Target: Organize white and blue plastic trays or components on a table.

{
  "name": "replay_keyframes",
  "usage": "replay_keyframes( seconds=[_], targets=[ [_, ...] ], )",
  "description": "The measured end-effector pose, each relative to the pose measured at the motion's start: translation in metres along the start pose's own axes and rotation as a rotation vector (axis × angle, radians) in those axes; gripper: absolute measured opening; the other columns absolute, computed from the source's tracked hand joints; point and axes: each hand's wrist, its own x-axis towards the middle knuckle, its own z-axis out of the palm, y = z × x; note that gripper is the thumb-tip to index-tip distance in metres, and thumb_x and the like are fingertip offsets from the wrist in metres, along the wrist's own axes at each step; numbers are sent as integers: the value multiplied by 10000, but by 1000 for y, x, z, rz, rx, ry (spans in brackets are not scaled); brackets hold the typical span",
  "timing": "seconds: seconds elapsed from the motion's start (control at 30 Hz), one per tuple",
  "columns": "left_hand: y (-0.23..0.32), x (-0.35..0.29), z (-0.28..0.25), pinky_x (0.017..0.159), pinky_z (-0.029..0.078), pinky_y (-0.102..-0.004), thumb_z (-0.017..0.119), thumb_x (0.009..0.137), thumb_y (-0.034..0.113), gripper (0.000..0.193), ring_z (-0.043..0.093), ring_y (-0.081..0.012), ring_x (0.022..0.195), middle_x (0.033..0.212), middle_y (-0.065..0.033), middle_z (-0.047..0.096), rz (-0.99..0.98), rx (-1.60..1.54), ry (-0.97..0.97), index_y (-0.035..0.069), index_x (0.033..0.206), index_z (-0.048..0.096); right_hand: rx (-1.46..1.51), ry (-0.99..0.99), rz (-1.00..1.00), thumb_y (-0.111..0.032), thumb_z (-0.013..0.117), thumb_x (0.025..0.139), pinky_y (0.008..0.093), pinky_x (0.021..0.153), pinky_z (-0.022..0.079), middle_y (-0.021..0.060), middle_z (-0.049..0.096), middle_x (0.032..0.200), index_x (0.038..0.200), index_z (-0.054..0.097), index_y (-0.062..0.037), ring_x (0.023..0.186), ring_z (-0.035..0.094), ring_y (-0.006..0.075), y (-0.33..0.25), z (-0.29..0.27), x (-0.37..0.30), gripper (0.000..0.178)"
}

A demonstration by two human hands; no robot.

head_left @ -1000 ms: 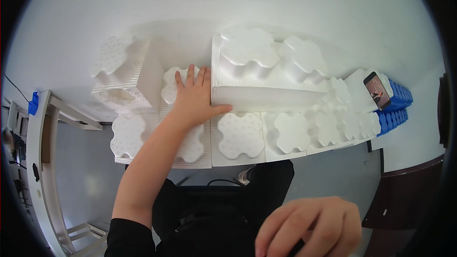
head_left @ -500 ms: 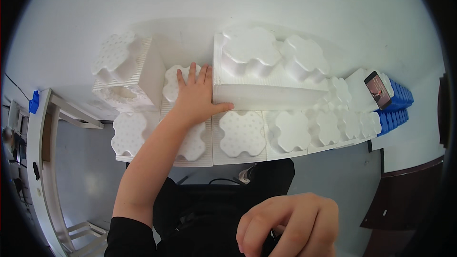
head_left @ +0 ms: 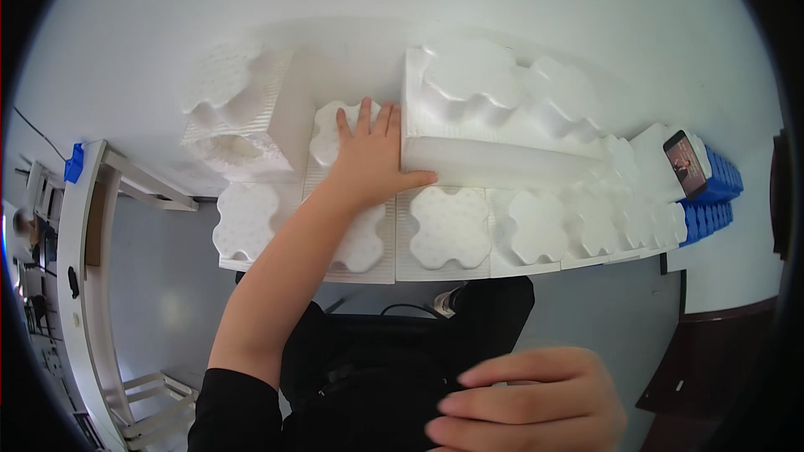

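My left hand lies palm down with its fingers spread, beside the left end of a long white foam block on the upper layer. Its thumb rests along that block's front face, and its fingertips reach over a lobed foam knob in the gap. To the left stands a shorter white foam block with a dimpled lobed top and a rough, chipped hollow in its front. My right hand is raised near the lower edge, blurred, its fingers loosely stretched leftward and holding nothing visible.
A front row of white foam blocks with lobed knobs runs rightward. Blue blocks follow at the right end, near a phone propped against the foam. A white wall rises behind. A white-framed table stands left.
The view has shifted, so the blocks appear farther right and slightly higher. My left hand keeps its place by the long block. My right hand's curled fingers have straightened out leftward.
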Motion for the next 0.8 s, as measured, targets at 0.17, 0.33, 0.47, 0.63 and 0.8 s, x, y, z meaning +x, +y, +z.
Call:
replay_keyframes(
  seconds=[0.17,0.33,0.47,0.63,0.8],
  targets=[
    [-7,-2,0,1274,18,-779,743,808,802,1311,141,-556,1641,1732,-315,321,-12,12,-26,-79,1678,312,-363,-717,65,-175,764,966,421,737,683,96,781,832,888,741,-36,766,780,252,-47,-88,42,161],
    [-8,-12,-11,1309,201,-643,800,852,679,1188,244,-526,1623,1717,-304,360,-42,11,26,-93,1644,366,-282,-440,-246,-229,766,992,398,788,674,129,783,961,1052,756,-82,884,787,232,-49,-124,-11,159],
    [6,-46,-84,1236,409,-479,822,935,405,777,494,-476,1502,1558,-262,596,-52,-569,75,-17,1538,574,-761,-240,97,-112,681,1005,489,841,575,205,746,1013,1106,732,37,990,712,374,-37,-144,-42,187],
    [-63,-98,-122,1170,415,-602,856,870,338,614,472,-497,1468,1605,-206,521,-40,198,1034,162,1436,699,-984,-258,715,-109,705,973,501,1125,469,249,601,1483,1345,711,-9,1342,588,422,56,-143,-110,386],
    [-91,-85,-108,1204,345,-647,940,756,443,846,268,-519,1552,1747,-230,232,-409,-10,770,211,1510,635,-1166,-365,761,-223,686,975,591,1176,384,277,516,1584,1465,654,-42,1400,497,508,86,-132,-166,523]
  ],
)
